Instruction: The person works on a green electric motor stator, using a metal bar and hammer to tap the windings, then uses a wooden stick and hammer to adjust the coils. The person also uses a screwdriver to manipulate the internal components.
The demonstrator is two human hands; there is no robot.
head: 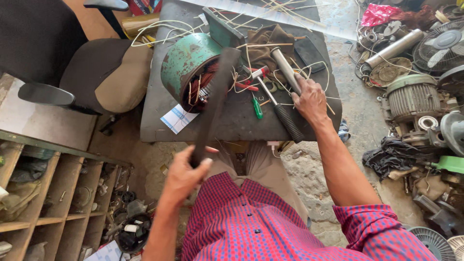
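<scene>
The left hand (182, 175) has its grip closed on a dark flat bar (212, 104) over the green motor stator (186, 65), while the right hand (309, 99) closes its grip around a metal rod (285, 69) on the worktop (232, 123).

worn green round metal motor housing (186, 60), copper-red windings inside | long flat black bar (212, 104) | small green-handled screwdriver (257, 108) | black-gripped steel hammer (282, 112) | dark grey tabletop (159, 111) | red-and-blue checked shirt (261, 227) | brown cloth (266, 43), far side

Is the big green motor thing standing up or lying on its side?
On its side. The green motor housing lies on the grey table, its round open end facing the person, copper windings showing inside.
</scene>
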